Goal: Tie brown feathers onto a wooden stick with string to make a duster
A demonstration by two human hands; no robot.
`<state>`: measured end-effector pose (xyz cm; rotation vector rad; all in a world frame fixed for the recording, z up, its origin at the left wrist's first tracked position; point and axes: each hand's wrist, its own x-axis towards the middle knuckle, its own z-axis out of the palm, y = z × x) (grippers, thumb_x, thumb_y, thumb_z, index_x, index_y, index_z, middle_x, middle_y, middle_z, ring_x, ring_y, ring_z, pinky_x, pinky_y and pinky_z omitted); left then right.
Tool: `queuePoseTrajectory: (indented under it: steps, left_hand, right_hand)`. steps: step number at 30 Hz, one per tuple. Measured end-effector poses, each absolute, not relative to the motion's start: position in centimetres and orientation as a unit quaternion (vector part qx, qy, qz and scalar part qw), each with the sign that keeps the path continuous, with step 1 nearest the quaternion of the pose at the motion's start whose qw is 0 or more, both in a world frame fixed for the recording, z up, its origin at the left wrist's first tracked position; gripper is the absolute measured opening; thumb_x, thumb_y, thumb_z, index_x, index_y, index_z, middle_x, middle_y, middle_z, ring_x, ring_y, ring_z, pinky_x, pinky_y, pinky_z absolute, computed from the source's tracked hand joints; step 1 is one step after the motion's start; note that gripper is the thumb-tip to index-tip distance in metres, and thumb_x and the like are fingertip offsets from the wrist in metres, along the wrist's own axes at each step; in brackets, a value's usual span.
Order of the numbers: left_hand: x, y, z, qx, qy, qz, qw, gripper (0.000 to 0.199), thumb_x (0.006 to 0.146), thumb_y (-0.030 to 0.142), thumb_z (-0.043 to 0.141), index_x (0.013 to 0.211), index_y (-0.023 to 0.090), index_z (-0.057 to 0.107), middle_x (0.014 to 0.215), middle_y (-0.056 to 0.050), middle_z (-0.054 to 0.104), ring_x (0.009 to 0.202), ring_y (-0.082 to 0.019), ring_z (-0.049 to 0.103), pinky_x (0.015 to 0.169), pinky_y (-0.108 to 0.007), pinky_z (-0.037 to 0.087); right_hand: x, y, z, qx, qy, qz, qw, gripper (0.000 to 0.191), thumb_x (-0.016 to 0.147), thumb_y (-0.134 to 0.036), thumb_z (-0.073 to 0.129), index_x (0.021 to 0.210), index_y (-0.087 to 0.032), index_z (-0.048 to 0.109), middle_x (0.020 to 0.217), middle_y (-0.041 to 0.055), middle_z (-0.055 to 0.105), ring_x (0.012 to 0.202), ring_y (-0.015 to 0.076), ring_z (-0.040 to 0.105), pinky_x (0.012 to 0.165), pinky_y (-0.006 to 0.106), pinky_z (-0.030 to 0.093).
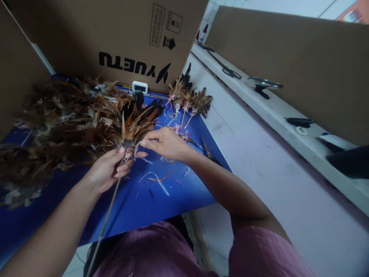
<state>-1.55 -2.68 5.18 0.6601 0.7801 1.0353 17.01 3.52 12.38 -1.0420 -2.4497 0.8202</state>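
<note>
My left hand [111, 169] is closed around the neck of a feather duster [135, 125], where brown and black feathers meet a thin stick [108, 215]. The stick slants down past the table's front edge. Against the bound feather base, my right hand [165, 143] pinches a clear plastic strip [137, 149] between thumb and fingers. Red and white binding shows at the duster's neck, partly covered by the left fingers. Left of the hands, a large heap of brown feathers [72, 119] spreads over the blue table [178, 200].
Several small feather bundles on sticks [190, 100] lie at the back right corner. Scissors [210, 152] rest near the right edge. Strip scraps [155, 182] and threads litter the table. A white digital timer [140, 87] stands before a cardboard box [121, 34]. A ledge [245, 82] holds more tools.
</note>
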Motion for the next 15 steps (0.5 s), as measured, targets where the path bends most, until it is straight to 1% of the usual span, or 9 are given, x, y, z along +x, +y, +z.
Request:
queuePoseTrajectory:
  steps: [2, 4, 8, 12, 15]
  left_hand:
    - [-1.4, -2.8, 5.3, 0.310, 0.360, 0.467, 0.746, 0.021, 0.083, 0.030, 0.057, 0.079, 0.009, 0.059, 0.061, -0.002, 0.049, 0.041, -0.002, 0.027, 0.032, -0.013, 0.022]
    - [-1.3, -2.9, 5.2, 0.313, 0.368, 0.471, 0.738, 0.020, 0.082, 0.030, 0.058, 0.079, 0.010, 0.057, 0.067, -0.003, 0.052, 0.042, -0.001, 0.029, 0.033, -0.012, 0.022]
    - [-1.0, -2.8, 4.8, 0.323, 0.393, 0.468, 0.722, 0.020, 0.080, 0.031, 0.060, 0.079, 0.012, 0.054, 0.066, 0.001, 0.046, 0.042, -0.001, 0.027, 0.034, -0.011, 0.018]
    - [-0.5, -2.5, 4.8, 0.368, 0.448, 0.447, 0.681, 0.025, 0.080, 0.036, 0.060, 0.075, 0.013, 0.050, 0.067, 0.002, 0.045, 0.043, -0.001, 0.028, 0.036, -0.012, 0.017]
    - [-0.5, -2.5, 6.3, 0.412, 0.505, 0.436, 0.620, 0.026, 0.079, 0.039, 0.060, 0.075, 0.015, 0.049, 0.067, 0.002, 0.046, 0.044, -0.003, 0.032, 0.037, -0.014, 0.021]
  right_hand:
    - [17.2, 3.5, 12.2, -0.374, -0.862, 0.287, 0.185, 0.025, 0.084, -0.028, 0.050, 0.079, -0.015, 0.070, 0.068, -0.0009, 0.060, 0.066, 0.0084, 0.048, 0.064, 0.022, 0.030]
    - [17.6, 3.4, 11.9, -0.382, -0.857, 0.287, 0.191, 0.025, 0.084, -0.030, 0.051, 0.076, -0.014, 0.069, 0.064, -0.0015, 0.057, 0.064, 0.0085, 0.046, 0.063, 0.022, 0.030]
    - [18.9, 3.0, 10.7, -0.400, -0.842, 0.308, 0.193, 0.027, 0.083, -0.033, 0.052, 0.072, -0.013, 0.067, 0.058, -0.0026, 0.052, 0.059, 0.0080, 0.043, 0.058, 0.022, 0.029]
    - [20.2, 2.2, 9.0, -0.412, -0.818, 0.349, 0.198, 0.021, 0.080, -0.029, 0.055, 0.078, -0.014, 0.070, 0.063, -0.0013, 0.058, 0.061, 0.0080, 0.048, 0.060, 0.022, 0.032]
    - [20.5, 1.6, 8.5, -0.411, -0.798, 0.369, 0.241, 0.022, 0.081, -0.029, 0.055, 0.082, -0.014, 0.070, 0.068, -0.0002, 0.061, 0.061, 0.0082, 0.049, 0.060, 0.022, 0.034]
